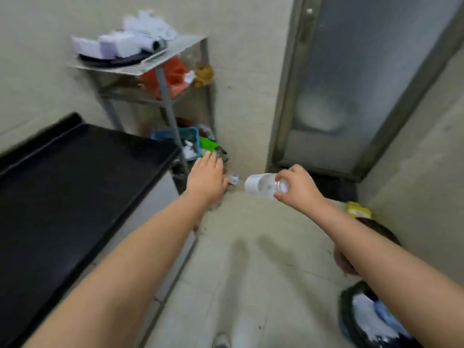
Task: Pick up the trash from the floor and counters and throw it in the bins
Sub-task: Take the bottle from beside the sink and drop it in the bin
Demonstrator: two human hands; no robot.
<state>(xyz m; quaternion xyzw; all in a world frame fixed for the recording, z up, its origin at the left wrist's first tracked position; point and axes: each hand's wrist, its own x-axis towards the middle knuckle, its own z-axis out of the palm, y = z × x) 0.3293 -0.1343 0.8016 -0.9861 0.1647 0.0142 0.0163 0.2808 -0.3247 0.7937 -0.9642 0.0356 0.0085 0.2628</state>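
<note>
Your right hand pinches a clear plastic bottle with a white label, fingers wrapped round its end; the bottle lies sideways in the air above the pale tiled floor, label end pointing toward your left hand. Left hand is spread flat, palm down, holding nothing, reaching low toward the corner beside the grey metal shelf rack. A small crumpled white-and-blue wrapper lies on the floor just beside its fingertips; can't tell if they touch.

Containers:
- Round bin with black bag liner, lower right, near your right forearm: holds white and pale blue crumpled paper or plastic.
- A 2nd dark round bin sits behind the forearm, mostly hidden; contents not visible. A yellow packet sits at its far edge.
- Blue plastic basket on the rack's bottom level: white crumpled scraps inside, green packaging just beside it.
- Rack middle level: orange plastic bag and a brownish lump, blurred.
- Rack top: pale perforated tray holding a dark dish piled with white wads and foam-like blocks.

Black counter top with a raised rim fills the left. Frosted glass door in a metal frame stands behind your right hand.
</note>
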